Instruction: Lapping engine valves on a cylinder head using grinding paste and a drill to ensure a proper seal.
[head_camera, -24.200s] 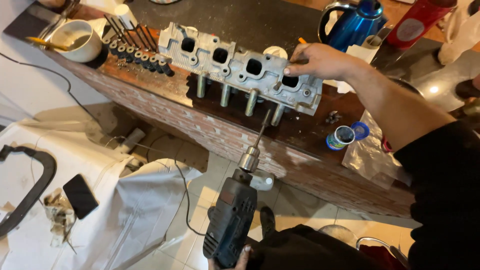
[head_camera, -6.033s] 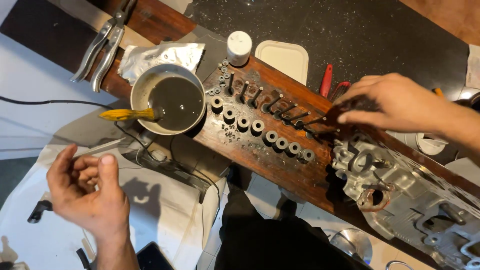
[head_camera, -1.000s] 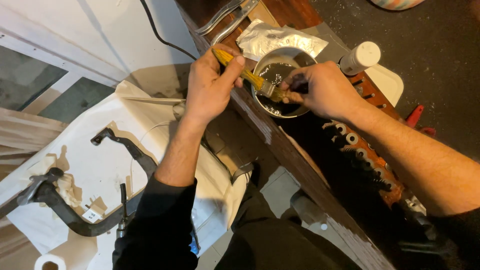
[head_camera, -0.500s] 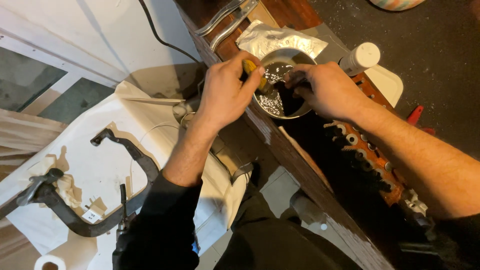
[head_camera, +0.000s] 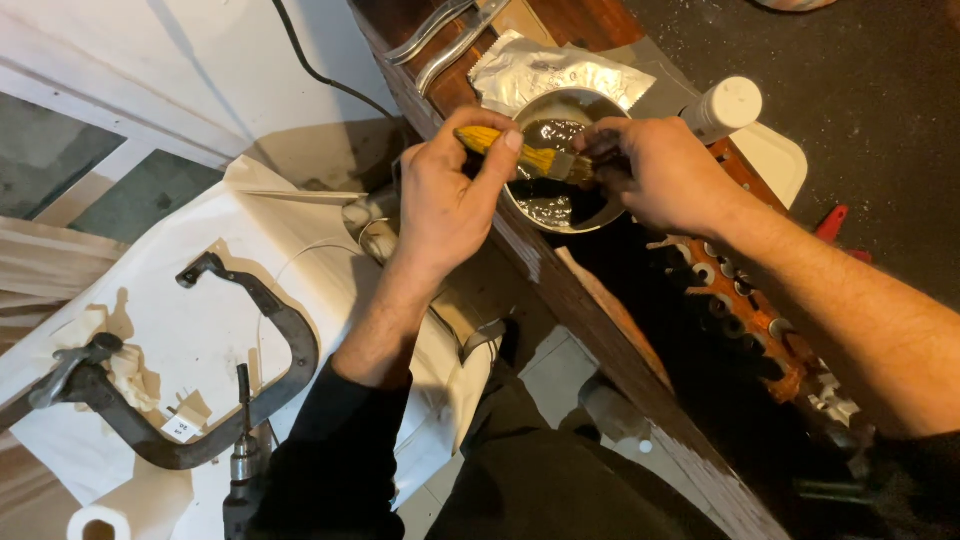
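My left hand (head_camera: 445, 190) grips the yellow handle of a paintbrush (head_camera: 520, 152) and holds its bristles over a round metal bowl (head_camera: 548, 200) of dark liquid. At the bowl's right rim, my right hand (head_camera: 660, 170) is closed around a small dark part that I cannot make out; the brush tip touches it. The bowl stands near the front edge of a wooden bench (head_camera: 590, 300).
A wooden rack of small round metal parts (head_camera: 745, 310) runs along the bench to the right. A white bottle (head_camera: 722, 108), crumpled foil (head_camera: 545, 72), pliers (head_camera: 440, 30) and a red-handled tool (head_camera: 830, 222) lie behind. Below on a white sheet lies a large dark clamp (head_camera: 210, 400).
My left hand has lifted off the bowl slightly and turned the brush, so its bristles now point at the part in my right hand. The right hand stays at the bowl.
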